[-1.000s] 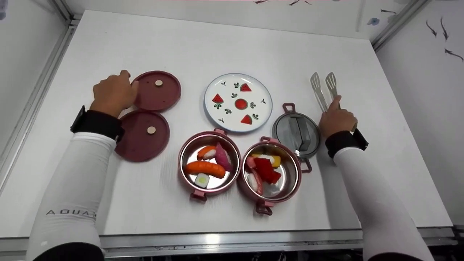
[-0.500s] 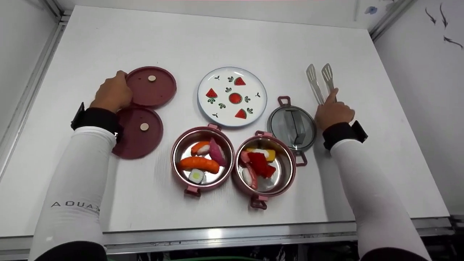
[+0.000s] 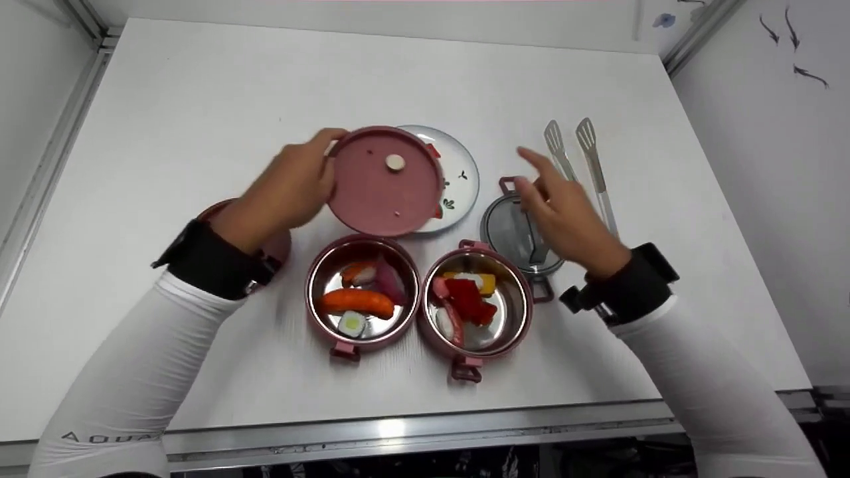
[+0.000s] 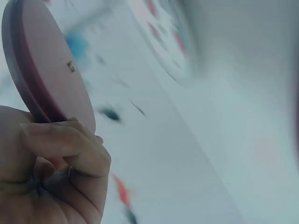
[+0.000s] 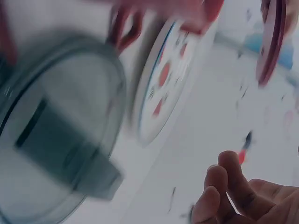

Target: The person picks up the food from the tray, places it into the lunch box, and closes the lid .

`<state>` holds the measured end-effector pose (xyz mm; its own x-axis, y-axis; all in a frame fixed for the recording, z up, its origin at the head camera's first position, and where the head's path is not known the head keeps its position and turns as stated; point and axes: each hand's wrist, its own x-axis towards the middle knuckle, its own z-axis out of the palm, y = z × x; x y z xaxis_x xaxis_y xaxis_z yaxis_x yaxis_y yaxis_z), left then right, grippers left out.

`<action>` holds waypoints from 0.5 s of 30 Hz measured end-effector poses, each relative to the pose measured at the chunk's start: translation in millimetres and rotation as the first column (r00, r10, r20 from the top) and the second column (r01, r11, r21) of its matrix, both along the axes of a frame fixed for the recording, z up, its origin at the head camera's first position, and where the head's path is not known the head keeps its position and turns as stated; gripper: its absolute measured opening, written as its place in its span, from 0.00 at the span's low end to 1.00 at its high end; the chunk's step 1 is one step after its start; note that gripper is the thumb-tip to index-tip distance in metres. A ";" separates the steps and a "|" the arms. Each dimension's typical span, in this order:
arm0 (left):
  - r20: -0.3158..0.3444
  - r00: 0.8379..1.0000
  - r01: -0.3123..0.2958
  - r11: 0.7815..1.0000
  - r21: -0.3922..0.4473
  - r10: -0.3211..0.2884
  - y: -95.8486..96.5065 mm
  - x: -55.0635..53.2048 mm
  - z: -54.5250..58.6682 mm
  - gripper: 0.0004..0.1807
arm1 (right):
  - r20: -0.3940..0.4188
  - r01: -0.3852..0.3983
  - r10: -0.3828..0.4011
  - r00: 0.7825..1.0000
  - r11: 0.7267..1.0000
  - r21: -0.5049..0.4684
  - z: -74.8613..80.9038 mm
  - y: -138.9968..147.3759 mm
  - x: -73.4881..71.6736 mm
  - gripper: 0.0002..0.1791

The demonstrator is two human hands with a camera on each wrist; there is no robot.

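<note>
My left hand [image 3: 292, 179] grips a round maroon pot lid [image 3: 378, 199] by its left edge. The lid is raised over the left part of a white plate [image 3: 461, 166] with watermelon drawings. In the left wrist view, fingers and thumb pinch the lid's rim [image 4: 28, 70]. Above a grey see-through lid [image 3: 505, 229] hovers my right hand [image 3: 574, 219], holding nothing, its index finger stretched out. The right wrist view shows its fingers [image 5: 229, 186] loosely bent, apart from the grey lid [image 5: 28, 163]. A second maroon lid [image 3: 282, 249] lies partly hidden under my left forearm.
Two pink pots stand side by side: the left pot [image 3: 313, 282] and right pot [image 3: 524, 318] hold several toy sushi pieces. Slotted metal tongs [image 3: 594, 169] lie at the right. A metal rail [image 3: 398, 428] runs along the white table's front edge.
My left hand has lifted the farther maroon lid and carried it right, over the plate. My right hand has let go of the tongs and moved left, above the grey lid.
</note>
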<state>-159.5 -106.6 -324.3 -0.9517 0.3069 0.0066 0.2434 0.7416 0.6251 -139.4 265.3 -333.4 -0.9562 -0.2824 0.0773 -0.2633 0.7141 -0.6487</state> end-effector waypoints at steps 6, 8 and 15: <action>-0.010 0.974 0.225 0.974 -0.003 -0.225 61.9 27.5 2.4 0.24 | 0.087 -0.146 0.152 0.985 0.986 -0.080 -5.9 -26.9 35.7 0.28; -0.010 0.960 0.278 0.960 -0.018 -0.278 74.0 36.5 -1.6 0.23 | 0.107 -0.141 0.152 0.983 0.985 -0.097 -11.7 -22.4 45.2 0.28; -0.067 0.912 0.390 0.907 -0.161 -0.404 97.2 62.0 -17.5 0.20 | -0.005 -0.042 0.043 0.999 0.995 0.087 -31.1 -2.8 76.8 0.25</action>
